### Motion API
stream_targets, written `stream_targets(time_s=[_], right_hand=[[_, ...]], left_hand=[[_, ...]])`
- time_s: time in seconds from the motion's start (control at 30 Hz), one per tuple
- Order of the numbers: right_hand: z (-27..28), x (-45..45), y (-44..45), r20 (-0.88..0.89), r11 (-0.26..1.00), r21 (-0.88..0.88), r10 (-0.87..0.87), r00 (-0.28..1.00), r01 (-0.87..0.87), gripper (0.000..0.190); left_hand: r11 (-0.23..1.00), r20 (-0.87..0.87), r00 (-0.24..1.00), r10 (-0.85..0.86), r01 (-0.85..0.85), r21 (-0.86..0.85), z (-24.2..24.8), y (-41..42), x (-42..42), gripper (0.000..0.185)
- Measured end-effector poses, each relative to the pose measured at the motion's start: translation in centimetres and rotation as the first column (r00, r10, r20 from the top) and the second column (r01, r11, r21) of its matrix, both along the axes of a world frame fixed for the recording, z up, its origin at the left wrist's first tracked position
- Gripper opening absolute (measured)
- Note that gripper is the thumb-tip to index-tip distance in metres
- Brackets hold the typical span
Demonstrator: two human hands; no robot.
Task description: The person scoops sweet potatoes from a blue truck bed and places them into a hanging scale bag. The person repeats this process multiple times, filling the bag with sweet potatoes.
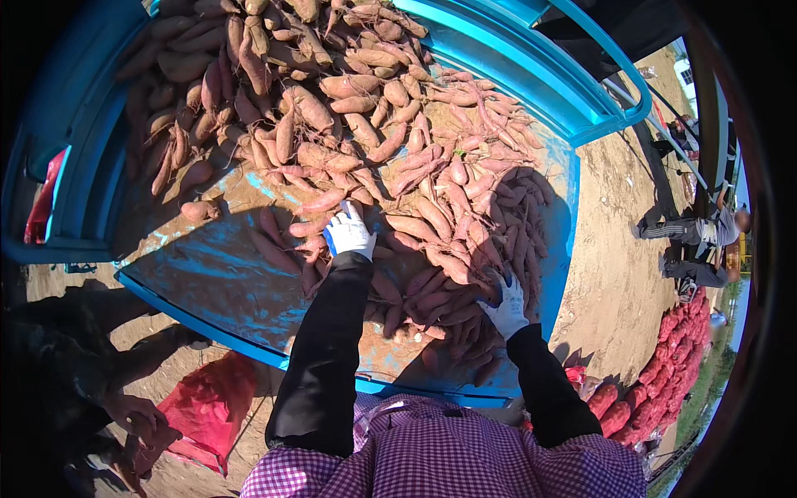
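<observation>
My left hand, in a white glove with a blue palm, reaches down onto reddish sweet potatoes. A sweet potato lies at its fingertips; its palm side is hidden, so a grip cannot be made out. Further right, my right hand, gloved alike, touches the shaded edge of the heap with thumb and fingers apart. Whether it grips a root there is unclear. The heap of sweet potatoes covers much of a blue metal truck bed, larger brownish ones towards the far left, slimmer ones to the right.
Blue side rails border the bed. At lower left, another person's hand is beside a red mesh sack. Filled red sacks are stacked on the ground at right. Other people stand beyond, on bare soil.
</observation>
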State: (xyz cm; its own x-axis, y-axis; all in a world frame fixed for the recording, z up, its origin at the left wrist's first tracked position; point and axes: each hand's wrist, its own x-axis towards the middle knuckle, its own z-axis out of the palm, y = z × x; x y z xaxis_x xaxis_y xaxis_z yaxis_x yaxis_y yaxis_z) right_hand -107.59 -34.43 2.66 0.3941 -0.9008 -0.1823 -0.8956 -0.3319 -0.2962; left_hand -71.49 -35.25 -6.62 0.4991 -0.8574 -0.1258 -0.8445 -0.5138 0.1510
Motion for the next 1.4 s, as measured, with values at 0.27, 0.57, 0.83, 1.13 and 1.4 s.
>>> stream_targets(time_s=[0.27, 0.57, 0.83, 1.13, 1.4], right_hand=[[2.8, 10.9, -5.4, 0.218, 0.979, -0.144, 0.171, 0.961, -0.142, 0.051], [-4.2, 22.6, 5.1, 0.211, 0.661, 0.129, 0.710, 0.672, -0.739, 0.045], [-10.7, 22.0, 7.3, -0.053, 0.667, 0.078, 0.745, 0.665, -0.741, 0.071], [-2.8, 20.1, 7.1, 0.373, 0.920, 0.267, 0.177, 0.911, -0.288, 0.060], [1.6, 17.3, 10.8, 0.752, 0.784, 0.062, 0.370, 0.546, -0.618, 0.039]], left_hand=[[0.872, -0.532, 0.802, -0.273, -0.027, -0.488, 2.9, 3.1, -2.9, 0.094], [0.548, -0.971, -0.145, -0.188, -0.836, 0.018, 7.1, 20.4, 8.9, 0.046], [0.642, -0.723, -0.630, -0.283, -0.685, 0.345, 7.5, 25.8, 0.9, 0.053], [0.600, -0.756, -0.519, -0.400, -0.771, 0.212, 3.9, 19.4, -6.2, 0.039], [0.450, -0.617, -0.463, -0.636, -0.872, 0.191, 6.6, 25.4, -6.3, 0.048]])
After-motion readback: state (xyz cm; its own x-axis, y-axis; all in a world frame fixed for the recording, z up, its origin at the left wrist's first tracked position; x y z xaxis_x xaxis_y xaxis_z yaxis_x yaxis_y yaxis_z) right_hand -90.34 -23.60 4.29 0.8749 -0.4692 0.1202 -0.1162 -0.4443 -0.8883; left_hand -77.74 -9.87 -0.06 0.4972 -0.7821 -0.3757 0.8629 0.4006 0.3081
